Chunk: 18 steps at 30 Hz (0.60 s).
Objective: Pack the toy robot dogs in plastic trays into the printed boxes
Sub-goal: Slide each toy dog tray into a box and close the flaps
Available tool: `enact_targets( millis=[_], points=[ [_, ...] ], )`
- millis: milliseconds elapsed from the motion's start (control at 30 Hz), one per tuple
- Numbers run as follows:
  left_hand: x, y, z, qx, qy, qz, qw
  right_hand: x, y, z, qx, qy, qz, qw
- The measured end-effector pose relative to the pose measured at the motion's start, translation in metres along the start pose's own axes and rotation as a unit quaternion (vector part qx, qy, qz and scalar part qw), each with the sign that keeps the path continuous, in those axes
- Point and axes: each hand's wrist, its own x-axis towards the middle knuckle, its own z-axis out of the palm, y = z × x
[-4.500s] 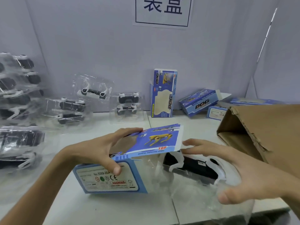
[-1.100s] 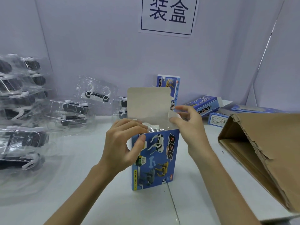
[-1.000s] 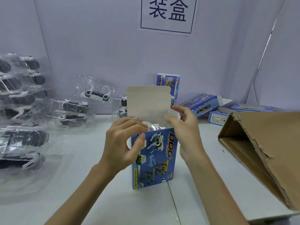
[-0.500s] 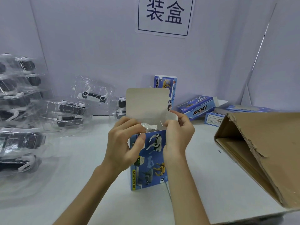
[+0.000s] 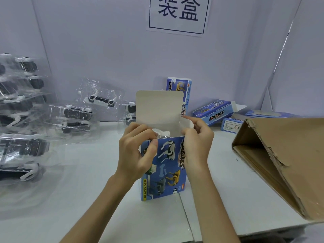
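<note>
The white tabletop (image 5: 87,199) carries a large brown corrugated carton (image 5: 289,155) at its right, lying open on its side. At its left is a stack of clear plastic trays (image 5: 22,106), each holding a black-and-white toy robot dog, not yet packed.

At centre is the blue printed cardboard box (image 5: 164,172). A few seconds ago it lay on its side with a tray half in; it now stands upright on the tabletop. Its tall grey-white top flap (image 5: 158,109) is still raised. The loaded clear tray (image 5: 162,134) sits inside, with only its upper edge and a white toy part showing at the mouth.

The left hand (image 5: 135,155) grips the box's upper left corner, fingers curled over the rim and thumb pressed on the front. The right hand (image 5: 198,142), a second ago at the outer edge of the small right side flap (image 5: 186,122), now pinches that flap near its fold.

Judgement: insertion is complete and closing has begun, side flaps first and top flap last.
</note>
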Motion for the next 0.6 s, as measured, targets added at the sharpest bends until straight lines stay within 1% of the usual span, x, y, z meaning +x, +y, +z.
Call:
enact_targets(
  millis=[100,167,200,233,267,333,467,533,600],
  points=[
    [0.0,0.0,0.002,-0.005,0.014,-0.004,1.0,-0.005,0.004,-0.003,-0.049,-0.053,-0.074,0.995],
    [0.001,0.0,0.001,-0.004,0.015,-0.002,1.0,-0.009,0.008,-0.007,-0.083,-0.09,-0.139,0.983],
    [0.001,0.0,0.001,-0.004,0.012,-0.001,1.0,-0.009,0.01,-0.009,-0.098,-0.103,-0.16,0.977],
    [0.001,0.0,0.001,-0.004,0.009,-0.003,1.0,-0.009,0.013,-0.012,-0.106,-0.113,-0.163,0.974],
    [0.001,0.0,0.0,-0.004,0.006,-0.006,1.0,-0.007,0.013,-0.015,-0.106,-0.12,-0.147,0.976],
    [0.0,0.001,0.0,-0.006,0.004,-0.014,1.0,0.002,0.012,-0.02,-0.098,-0.131,-0.085,0.983],
    [0.001,0.0,-0.004,-0.022,-0.008,-0.02,1.0,0.025,0.001,-0.029,-0.037,-0.201,0.036,0.978],
    [0.001,-0.001,-0.008,-0.035,-0.024,-0.023,0.999,0.036,-0.002,-0.03,-0.001,-0.233,0.06,0.971],
    [0.004,-0.005,-0.014,-0.054,-0.043,-0.03,0.997,0.043,-0.002,-0.028,0.054,-0.294,0.06,0.952]
  ],
)
